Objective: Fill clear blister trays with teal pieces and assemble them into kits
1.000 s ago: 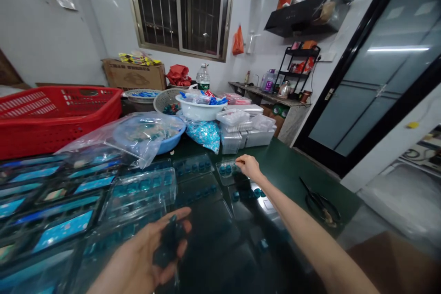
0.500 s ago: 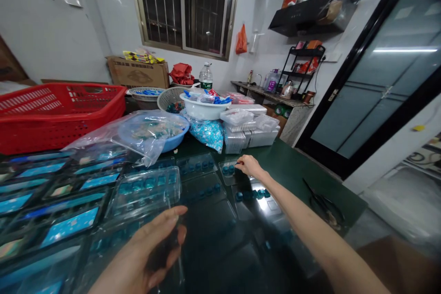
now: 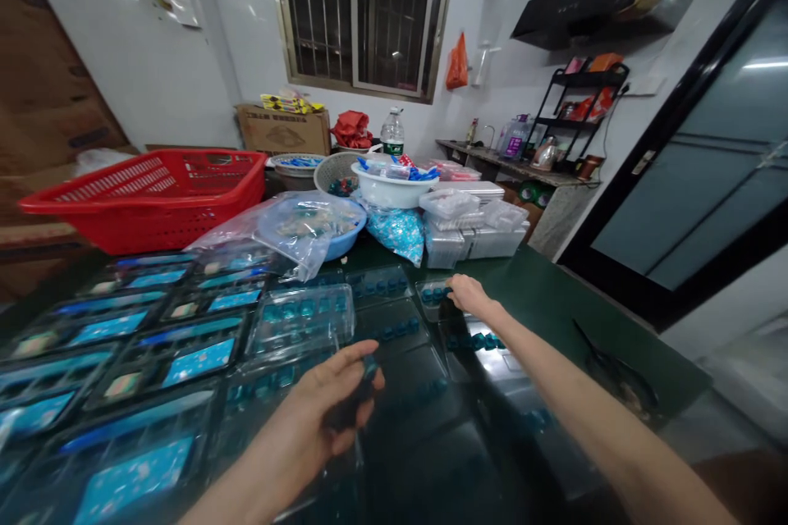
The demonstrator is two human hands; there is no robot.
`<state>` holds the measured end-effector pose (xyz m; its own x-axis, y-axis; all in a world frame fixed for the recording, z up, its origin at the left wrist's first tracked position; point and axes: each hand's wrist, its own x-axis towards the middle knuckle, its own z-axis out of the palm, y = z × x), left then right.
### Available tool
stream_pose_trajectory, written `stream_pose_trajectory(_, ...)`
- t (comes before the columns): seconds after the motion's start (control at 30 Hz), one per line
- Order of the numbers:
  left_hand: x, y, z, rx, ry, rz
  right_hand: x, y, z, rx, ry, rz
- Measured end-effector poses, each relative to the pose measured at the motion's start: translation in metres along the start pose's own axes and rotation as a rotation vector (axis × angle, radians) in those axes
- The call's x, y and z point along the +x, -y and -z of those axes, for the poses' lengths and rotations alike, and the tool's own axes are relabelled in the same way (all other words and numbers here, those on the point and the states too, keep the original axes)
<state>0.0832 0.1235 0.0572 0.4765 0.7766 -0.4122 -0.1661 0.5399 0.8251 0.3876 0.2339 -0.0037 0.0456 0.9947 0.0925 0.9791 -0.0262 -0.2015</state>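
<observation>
My left hand (image 3: 326, 402) is low in front of me, its fingers curled around a dark strip (image 3: 350, 402) with a teal piece showing at its top end; the strip is blurred and partly hidden. My right hand (image 3: 469, 295) reaches across the green table, its pinched fingertips at a small clear blister tray (image 3: 434, 293) holding teal pieces. Whether those fingers hold anything is hidden. A larger clear blister tray (image 3: 301, 316) with teal pieces lies left of it. Several blue-printed cards in dark trays (image 3: 200, 361) cover the table's left side.
Behind the trays stand a red plastic basket (image 3: 148, 201), a bagged blue basin (image 3: 313, 230), a white bowl (image 3: 394, 189), a bag of blue-and-white pieces (image 3: 400, 234) and clear plastic boxes (image 3: 474, 234). Black-handled scissors (image 3: 616, 373) lie at the table's right edge.
The view has swung, so the table's contents sit further right in the picture. My left hand has risen slightly with the dark strip. My right hand stays at the small tray.
</observation>
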Motion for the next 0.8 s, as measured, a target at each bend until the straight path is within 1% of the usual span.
stream_pose_trajectory(0.1, 0.000, 0.001, -0.002, 0.040, 0.042, -0.047, -0.022, 0.024, 0.012, 0.095, -0.111, 0.048)
stream_pose_trajectory(0.17, 0.001, 0.004, -0.002, 0.078, 0.029, -0.057, -0.049, 0.049, 0.019, 0.179, -0.159, 0.110)
stream_pose_trajectory(0.23, 0.002, 0.009, -0.003, 0.119, -0.004, -0.073, -0.083, 0.076, 0.025, 0.280, -0.168, 0.196)
stream_pose_trajectory(0.27, 0.004, 0.011, -0.003, 0.142, -0.013, -0.087, -0.101, 0.088, 0.027, 0.345, -0.174, 0.256)
stream_pose_trajectory(0.3, 0.005, 0.014, -0.004, 0.169, -0.015, -0.104, -0.117, 0.098, 0.029, 0.471, -0.199, 0.354)
stream_pose_trajectory(0.37, 0.006, 0.018, -0.006, 0.238, 0.008, -0.133, -0.141, 0.112, 0.033, 0.570, -0.206, 0.496)
stream_pose_trajectory(0.43, 0.006, 0.021, -0.009, 0.314, 0.050, -0.161, -0.155, 0.117, 0.033, 0.564, -0.202, 0.580)
stream_pose_trajectory(0.5, 0.004, 0.023, -0.012, 0.352, 0.069, -0.165, -0.159, 0.115, 0.031, 0.538, -0.207, 0.605)
stream_pose_trajectory(0.63, -0.001, 0.024, -0.019, 0.386, 0.047, -0.158, -0.161, 0.107, 0.025, 0.551, -0.204, 0.587)
stream_pose_trajectory(0.8, 0.001, 0.027, -0.022, 0.558, 0.064, -0.203, -0.170, 0.105, 0.026, 0.537, -0.159, 0.541)
